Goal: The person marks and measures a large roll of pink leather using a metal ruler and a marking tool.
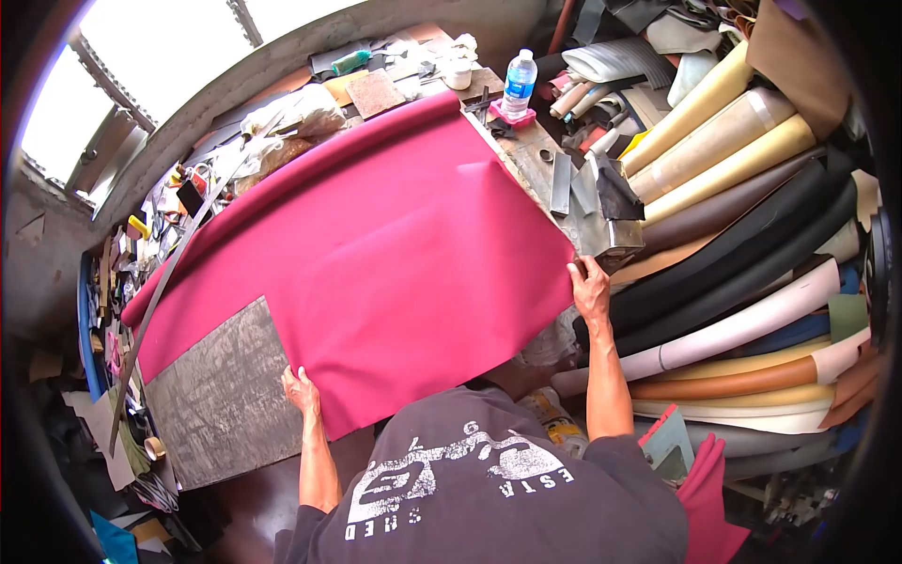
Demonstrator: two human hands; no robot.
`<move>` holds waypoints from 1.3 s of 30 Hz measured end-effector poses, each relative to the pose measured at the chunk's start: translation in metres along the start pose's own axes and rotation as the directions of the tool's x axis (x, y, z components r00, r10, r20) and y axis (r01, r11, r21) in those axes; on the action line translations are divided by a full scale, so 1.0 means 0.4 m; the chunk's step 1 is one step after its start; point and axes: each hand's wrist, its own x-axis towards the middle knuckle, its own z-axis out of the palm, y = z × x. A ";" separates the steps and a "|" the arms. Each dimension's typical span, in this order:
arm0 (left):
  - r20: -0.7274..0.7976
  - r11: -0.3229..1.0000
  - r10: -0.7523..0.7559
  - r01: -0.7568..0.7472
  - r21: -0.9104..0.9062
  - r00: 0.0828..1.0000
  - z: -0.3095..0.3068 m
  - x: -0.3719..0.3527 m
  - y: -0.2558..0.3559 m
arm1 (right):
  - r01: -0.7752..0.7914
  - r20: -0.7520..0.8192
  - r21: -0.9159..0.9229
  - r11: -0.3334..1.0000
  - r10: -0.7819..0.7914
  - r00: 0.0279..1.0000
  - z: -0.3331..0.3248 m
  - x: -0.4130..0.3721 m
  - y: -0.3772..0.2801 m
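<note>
- Here, magenta leather-like sheet (pixel 404 263), far edge rolled, across workbench (pixel 221 399).
- Left hand (pixel 301 387): pinching sheet's left edge.
- Right hand (pixel 590 289): gripping its right corner.
- Water bottle (pixel 520 83): upright on pink pad (pixel 512 117).

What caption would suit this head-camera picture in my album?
Left hand and right hand grip a pink sheet over a worktable, beside stacked rolls.

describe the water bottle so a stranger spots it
Find the big pink sheet on the table. Right of its rolled far edge, a bottle stands on a pink base. Its clear body, white cap and blue label set it apart from the white container nearby.
</note>
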 end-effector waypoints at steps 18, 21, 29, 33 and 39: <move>0.222 0.942 -0.173 0.227 -0.246 0.960 -0.027 0.046 -0.040 | -0.357 -0.080 -0.131 0.925 0.349 0.934 0.117 -0.027 0.359; 0.259 0.972 -0.153 0.192 -0.134 0.954 -0.041 0.035 -0.033 | -0.354 -0.093 -0.105 0.929 0.345 0.934 0.126 -0.023 0.321; 0.653 0.616 -0.097 0.561 -0.553 0.751 -0.117 0.080 -0.077 | -0.496 -0.300 -0.090 0.864 0.451 0.841 0.072 -0.133 0.335; 0.588 0.827 -0.046 0.361 -0.430 0.808 -0.041 0.092 -0.180 | -0.786 0.108 0.382 0.487 0.821 0.561 0.085 -0.210 0.212; 0.685 0.769 -0.037 0.459 -0.445 0.727 -0.163 -0.040 0.020 | -0.701 0.017 0.452 0.552 0.780 0.625 0.181 -0.241 0.205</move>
